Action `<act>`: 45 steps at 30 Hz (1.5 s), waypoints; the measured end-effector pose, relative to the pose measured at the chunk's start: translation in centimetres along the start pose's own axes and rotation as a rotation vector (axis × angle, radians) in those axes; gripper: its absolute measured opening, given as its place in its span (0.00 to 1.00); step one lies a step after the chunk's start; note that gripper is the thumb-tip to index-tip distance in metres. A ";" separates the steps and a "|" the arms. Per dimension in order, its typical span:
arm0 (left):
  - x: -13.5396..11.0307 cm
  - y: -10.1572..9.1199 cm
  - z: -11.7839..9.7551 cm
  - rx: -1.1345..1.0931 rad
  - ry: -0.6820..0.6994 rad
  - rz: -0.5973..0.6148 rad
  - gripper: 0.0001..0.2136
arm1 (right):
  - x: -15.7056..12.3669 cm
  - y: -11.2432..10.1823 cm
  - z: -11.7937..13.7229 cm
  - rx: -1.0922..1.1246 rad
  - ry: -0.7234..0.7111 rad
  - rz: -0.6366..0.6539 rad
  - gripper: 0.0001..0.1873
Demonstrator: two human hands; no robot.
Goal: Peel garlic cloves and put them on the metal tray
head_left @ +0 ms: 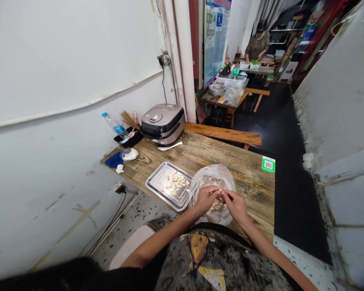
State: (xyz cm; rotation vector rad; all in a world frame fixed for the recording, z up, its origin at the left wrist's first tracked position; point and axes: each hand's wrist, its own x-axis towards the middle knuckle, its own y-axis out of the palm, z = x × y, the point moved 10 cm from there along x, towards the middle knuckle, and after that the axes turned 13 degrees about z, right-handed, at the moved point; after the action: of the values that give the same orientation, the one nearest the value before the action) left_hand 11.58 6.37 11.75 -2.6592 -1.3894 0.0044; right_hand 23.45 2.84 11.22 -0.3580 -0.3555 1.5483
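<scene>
Your tray [157,182] sits left of the bag [214,174], both on table [248,169]; cooker [163,123] behind, bench [224,133] beyond.

One tray [158,181], one bag [215,173], one cooker [163,123].

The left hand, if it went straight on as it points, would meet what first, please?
The left hand would most likely meet the small pale clove at its fingertips, then the right hand, over the plastic bag; depth is unclear.
</scene>
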 end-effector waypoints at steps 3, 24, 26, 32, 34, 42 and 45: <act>0.0 0.0 -0.2 -0.007 0.002 0.002 0.13 | -0.5 -0.2 2.4 -0.226 -0.165 -0.031 0.14; -0.1 0.8 0.6 -0.017 -0.050 0.056 0.14 | 0.2 -0.4 1.1 0.003 0.015 0.057 0.16; -0.1 0.7 0.4 -0.015 -0.047 0.050 0.14 | 0.2 -0.5 1.1 -0.006 0.013 0.060 0.16; -0.2 0.8 0.6 -0.033 -0.047 0.052 0.14 | 0.3 -0.7 1.2 -0.018 0.039 0.046 0.15; -0.2 0.9 1.3 -0.106 -0.075 0.045 0.14 | 0.5 -0.6 0.8 0.028 0.059 0.054 0.15; -0.5 0.8 2.6 -0.376 -0.179 -0.043 0.15 | 0.5 -0.3 -0.4 0.142 0.103 0.039 0.17; -0.5 0.9 2.1 -0.346 -0.187 -0.036 0.15 | 0.4 -0.4 0.3 0.066 0.066 0.034 0.15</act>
State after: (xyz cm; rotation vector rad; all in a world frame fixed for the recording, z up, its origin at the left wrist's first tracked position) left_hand 11.86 5.77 9.52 -2.9777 -1.6273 0.0102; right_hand 23.62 3.22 11.67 -0.3646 -0.2478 1.5733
